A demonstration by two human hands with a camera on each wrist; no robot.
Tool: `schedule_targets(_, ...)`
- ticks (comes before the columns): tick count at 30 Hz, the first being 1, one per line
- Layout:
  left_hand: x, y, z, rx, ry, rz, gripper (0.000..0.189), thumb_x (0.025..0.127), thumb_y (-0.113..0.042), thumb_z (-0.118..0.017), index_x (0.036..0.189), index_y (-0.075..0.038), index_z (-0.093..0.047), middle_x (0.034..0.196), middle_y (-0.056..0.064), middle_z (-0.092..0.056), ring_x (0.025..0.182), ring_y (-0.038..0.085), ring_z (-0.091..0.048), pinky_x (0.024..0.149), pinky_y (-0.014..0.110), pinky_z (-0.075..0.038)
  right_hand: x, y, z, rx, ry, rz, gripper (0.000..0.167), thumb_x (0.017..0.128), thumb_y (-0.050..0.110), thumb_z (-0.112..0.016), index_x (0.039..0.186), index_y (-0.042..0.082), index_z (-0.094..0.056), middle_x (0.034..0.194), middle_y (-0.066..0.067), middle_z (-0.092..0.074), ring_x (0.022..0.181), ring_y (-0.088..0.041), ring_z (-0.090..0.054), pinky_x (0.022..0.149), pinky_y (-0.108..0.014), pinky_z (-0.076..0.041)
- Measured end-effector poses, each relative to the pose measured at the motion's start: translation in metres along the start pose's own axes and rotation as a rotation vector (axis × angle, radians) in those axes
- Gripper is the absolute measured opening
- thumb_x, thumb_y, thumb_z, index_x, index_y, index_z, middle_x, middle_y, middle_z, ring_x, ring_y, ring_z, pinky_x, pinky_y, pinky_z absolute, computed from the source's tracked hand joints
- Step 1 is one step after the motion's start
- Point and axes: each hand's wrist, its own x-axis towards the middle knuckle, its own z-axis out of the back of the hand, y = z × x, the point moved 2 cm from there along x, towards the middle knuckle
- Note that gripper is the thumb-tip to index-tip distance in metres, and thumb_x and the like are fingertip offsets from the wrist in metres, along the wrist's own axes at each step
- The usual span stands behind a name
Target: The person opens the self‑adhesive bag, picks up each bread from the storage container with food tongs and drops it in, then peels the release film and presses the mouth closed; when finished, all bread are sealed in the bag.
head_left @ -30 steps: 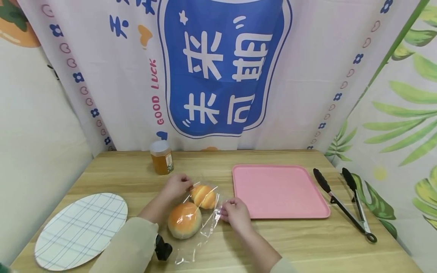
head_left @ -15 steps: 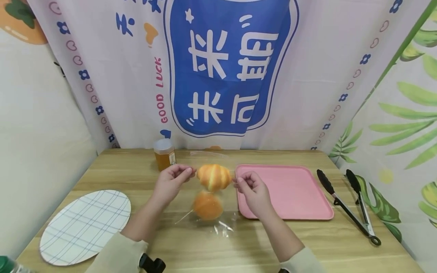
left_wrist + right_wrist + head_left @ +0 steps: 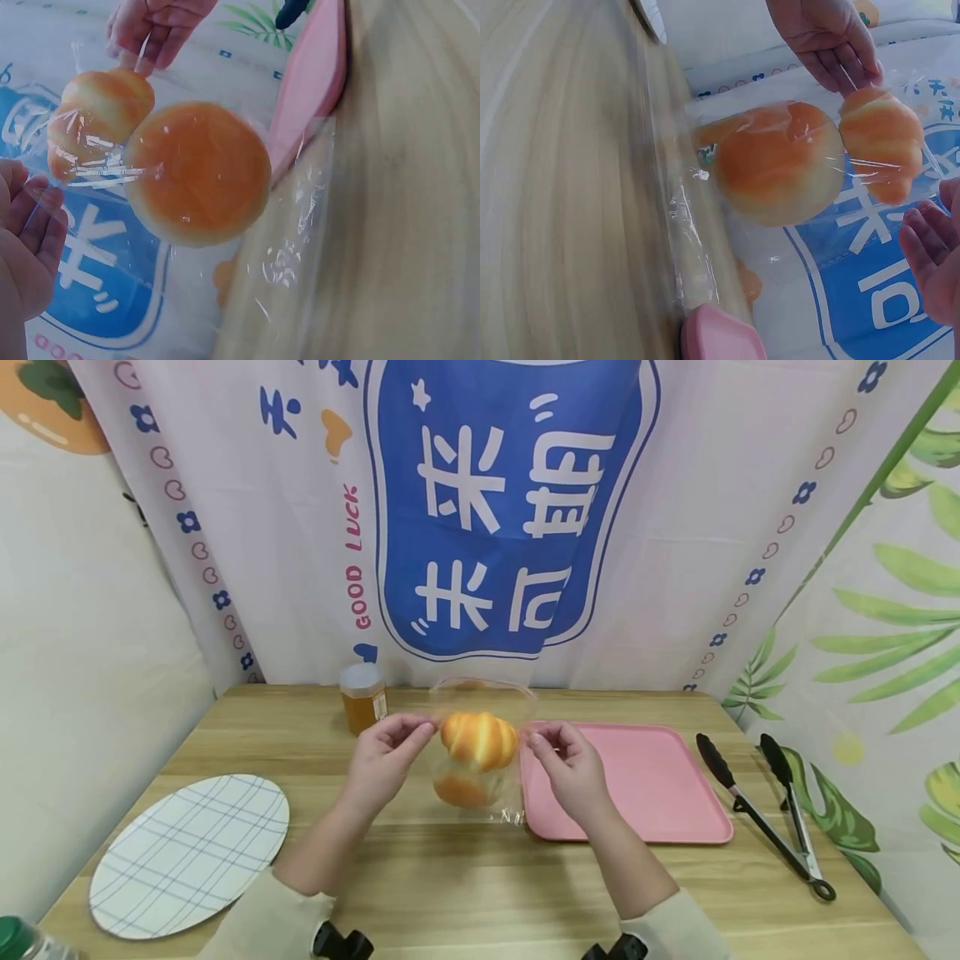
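A clear plastic bag (image 3: 300,247) hangs above the table with two breads in it. The upper one is a ridged, croissant-like roll (image 3: 480,740); below it is a round bun (image 3: 199,172) with a browned top. My left hand (image 3: 386,760) pinches the bag's left side, thumb against fingers, level with the roll. On the opposite side, my right hand (image 3: 573,768) pinches the film in the same way. The bag's upper edge shows faintly above the roll. In both wrist views, the film shines with glints across the breads.
Right of the bag lies a pink tray (image 3: 637,785), partly behind my right hand. Black-tipped tongs (image 3: 772,827) rest spread beside it. A jar of amber contents (image 3: 363,697) stands behind my left hand. An oval checked board (image 3: 191,856) and a green-capped bottle (image 3: 30,939) are at left.
The bag, earlier low near the table, has been raised between both hands and turned upright. The roll now sits above the bun. In the last half second it rose slightly more.
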Motion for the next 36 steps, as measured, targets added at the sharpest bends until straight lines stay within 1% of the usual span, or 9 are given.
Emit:
schedule_targets(4,-0.004,0.011,0.006,-0.066,-0.030,0.077,0.017,0.094,-0.003,-0.062,0.105,0.010,-0.065,0.095,-0.010,-0.075,0.093,0.005,-0.069,0.086,0.017,-0.055,0.001,-0.009,0.003,0.056,0.007,-0.055,0.016,0.097,0.008,-0.059,0.102,-0.007,-0.061,0.099,-0.018,-0.068,0.084,-0.002,-0.063,0.080,-0.017,-0.055)
schedule_targets(12,-0.013,0.030,0.015,-0.156,-0.026,0.146,0.008,0.096,-0.006,-0.059,0.098,-0.004,-0.067,0.095,-0.012,-0.075,0.093,0.007,-0.070,0.088,0.019,-0.056,0.000,-0.024,0.007,0.187,0.028,-0.092,0.011,0.098,0.004,-0.054,0.099,-0.007,-0.056,0.100,-0.002,-0.072,0.089,-0.001,-0.067,0.083,-0.020,-0.057)
schedule_targets(19,-0.020,0.032,0.011,-0.224,-0.015,0.094,0.012,0.097,-0.003,-0.056,0.095,-0.012,-0.064,0.088,-0.013,-0.074,0.088,0.004,-0.070,0.086,0.020,-0.057,-0.004,-0.030,0.003,0.276,0.081,-0.105,0.006,0.099,0.001,-0.050,0.094,0.003,-0.052,0.086,0.014,-0.072,0.085,-0.003,-0.068,0.080,-0.020,-0.057)
schedule_targets(22,-0.020,0.031,0.008,-0.239,-0.011,0.067,0.016,0.097,-0.002,-0.056,0.099,-0.016,-0.063,0.087,-0.012,-0.074,0.087,0.004,-0.070,0.085,0.020,-0.056,-0.004,-0.030,0.001,0.267,0.071,-0.104,0.004,0.098,0.000,-0.051,0.101,-0.002,-0.053,0.081,0.016,-0.071,0.080,-0.002,-0.068,0.078,-0.019,-0.057)
schedule_targets(27,-0.019,0.030,0.006,-0.241,-0.027,0.057,0.014,0.095,0.000,-0.058,0.100,-0.010,-0.066,0.087,-0.008,-0.074,0.087,0.006,-0.069,0.084,0.021,-0.057,-0.003,-0.027,0.000,0.251,0.042,-0.089,0.024,0.097,-0.001,-0.055,0.116,-0.016,-0.053,0.079,0.017,-0.071,0.077,-0.001,-0.068,0.077,-0.020,-0.058)
schedule_targets(32,-0.018,0.030,0.004,-0.208,-0.051,0.064,0.005,0.093,-0.012,-0.066,0.092,-0.007,-0.068,0.087,-0.011,-0.073,0.086,0.005,-0.068,0.083,0.019,-0.056,-0.002,-0.026,-0.001,0.230,0.028,-0.078,0.024,0.095,-0.001,-0.058,0.113,-0.017,-0.056,0.078,0.018,-0.070,0.077,0.000,-0.068,0.076,-0.019,-0.059)
schedule_targets(33,-0.018,0.031,0.004,-0.197,-0.054,0.057,0.008,0.092,-0.016,-0.068,0.092,-0.008,-0.068,0.087,-0.011,-0.073,0.086,0.005,-0.068,0.082,0.019,-0.056,-0.003,-0.025,-0.001,0.223,0.028,-0.078,0.023,0.095,-0.001,-0.058,0.111,-0.017,-0.057,0.078,0.018,-0.070,0.076,0.000,-0.068,0.076,-0.019,-0.059)
schedule_targets(34,-0.014,0.043,0.004,-0.223,-0.037,0.014,0.010,0.093,-0.018,-0.068,0.092,-0.009,-0.068,0.088,-0.009,-0.074,0.088,0.005,-0.068,0.083,0.019,-0.056,-0.003,-0.026,-0.001,0.216,0.025,-0.078,0.021,0.095,-0.001,-0.058,0.109,-0.017,-0.057,0.078,0.017,-0.070,0.077,0.000,-0.068,0.077,-0.019,-0.058)
schedule_targets(36,-0.013,0.044,0.004,-0.225,-0.038,-0.001,0.014,0.092,-0.024,-0.069,0.094,-0.011,-0.069,0.090,-0.009,-0.075,0.089,0.005,-0.069,0.085,0.018,-0.055,-0.003,-0.026,-0.001,0.193,0.016,-0.074,0.017,0.094,0.000,-0.060,0.104,-0.015,-0.059,0.079,0.016,-0.069,0.078,0.000,-0.067,0.078,-0.018,-0.058)
